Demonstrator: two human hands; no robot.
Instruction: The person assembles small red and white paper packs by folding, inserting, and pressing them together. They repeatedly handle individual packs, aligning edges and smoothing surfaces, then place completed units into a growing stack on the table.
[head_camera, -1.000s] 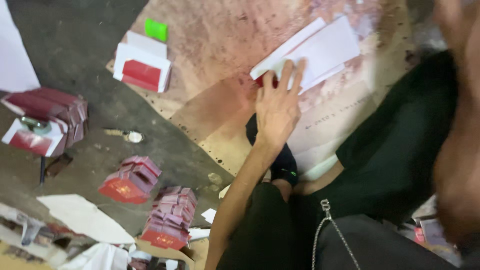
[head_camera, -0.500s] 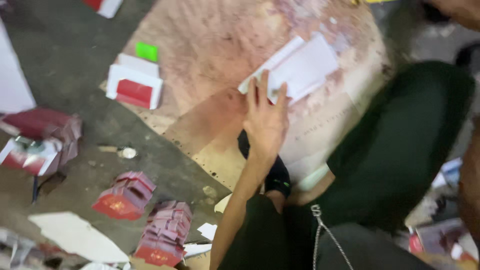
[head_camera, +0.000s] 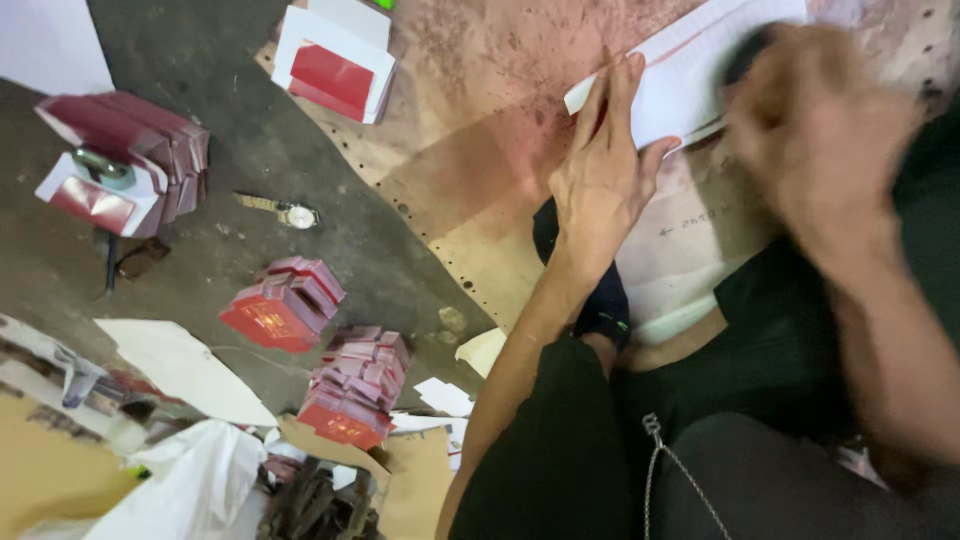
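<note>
Since half a second ago: right hand (head_camera: 815, 130) now swung in, blurred, over the near end of the white sheets (head_camera: 690, 65); left hand (head_camera: 600, 175) kept flat on their edge.

Left fingers (head_camera: 610, 95) stretched out and held close together, tips pressing the lower-left edge of the sheets onto the brown cardboard (head_camera: 480, 190); thumb angled out along the side. Right fingers too blurred to read: spread or closed, cannot tell.

Sheets lying straight ahead of the left fingertips and partly beneath them, running up and away toward the right hand.

Judged from the floor: partway through. Several stacks of red folded pieces (head_camera: 285, 305) already piled well off to the left of the fingers, beside a wristwatch (head_camera: 290, 213); a flat red-and-white blank (head_camera: 335, 70) unfolded further ahead.
</note>
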